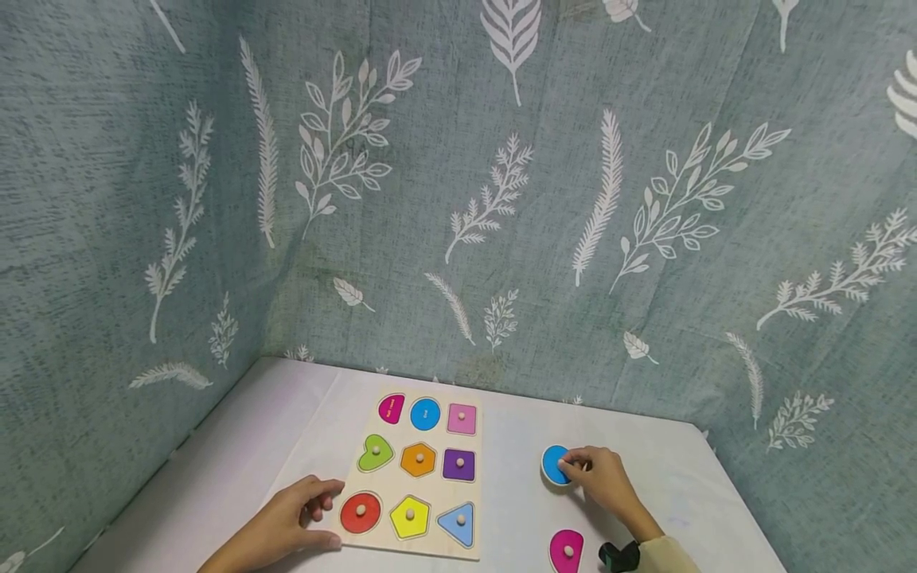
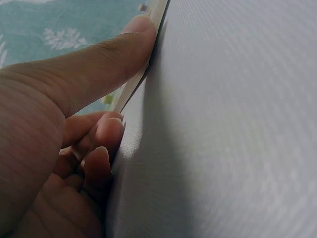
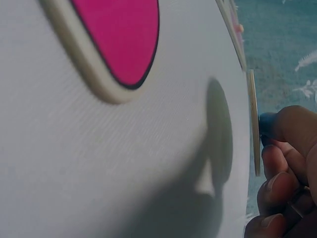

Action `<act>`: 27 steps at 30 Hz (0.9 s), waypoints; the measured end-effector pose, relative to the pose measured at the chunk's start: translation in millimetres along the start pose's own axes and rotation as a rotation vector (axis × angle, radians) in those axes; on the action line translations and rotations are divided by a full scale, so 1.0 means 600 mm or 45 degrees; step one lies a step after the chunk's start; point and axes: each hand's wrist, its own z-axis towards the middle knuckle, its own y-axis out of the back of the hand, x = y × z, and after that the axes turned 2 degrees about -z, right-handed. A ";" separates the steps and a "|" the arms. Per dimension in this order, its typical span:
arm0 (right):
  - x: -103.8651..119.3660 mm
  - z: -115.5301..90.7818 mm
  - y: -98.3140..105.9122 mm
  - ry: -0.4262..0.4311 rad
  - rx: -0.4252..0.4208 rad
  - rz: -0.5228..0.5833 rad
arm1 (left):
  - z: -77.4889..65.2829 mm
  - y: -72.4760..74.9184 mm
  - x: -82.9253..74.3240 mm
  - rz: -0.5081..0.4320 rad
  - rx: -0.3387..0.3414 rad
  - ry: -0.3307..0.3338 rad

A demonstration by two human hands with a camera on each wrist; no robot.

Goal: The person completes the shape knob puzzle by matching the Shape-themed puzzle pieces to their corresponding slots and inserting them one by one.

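A wooden shape puzzle board [image 1: 444, 544] lies on the table. My left hand [image 1: 290, 521] rests at its lower left edge, thumb and forefinger touching the side without wrapping round it. The thumb [image 2: 109, 57] is fairly straight against that edge in the left wrist view. To the right of the board, my right hand [image 1: 600, 476] pinches the knob of a blue circle puzzle piece [image 1: 552, 465]. Seen edge-on in the right wrist view, this piece [image 3: 254, 129] is raised off the table and casts a shadow. A magenta half-circle puzzle piece [image 1: 566, 549] lies nearer me.
Several knobbed pieces sit in the board, among them a red circle [image 1: 351, 521] and a green heart [image 1: 372, 458]. The blue round recess [image 1: 425, 415] and the magenta half-round recess [image 1: 391, 409] show no knobs. Leaf-patterned cloth [image 1: 430, 199] hangs behind the white table [image 1: 666, 446].
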 end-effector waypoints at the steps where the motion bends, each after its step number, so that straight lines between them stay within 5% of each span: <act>1: 0.002 0.000 -0.001 0.003 0.002 -0.003 | 0.000 -0.001 0.000 -0.004 -0.002 0.002; 27: 0.049 0.031 -0.027 0.211 0.001 0.010 | 0.001 -0.001 -0.003 0.027 -0.011 0.003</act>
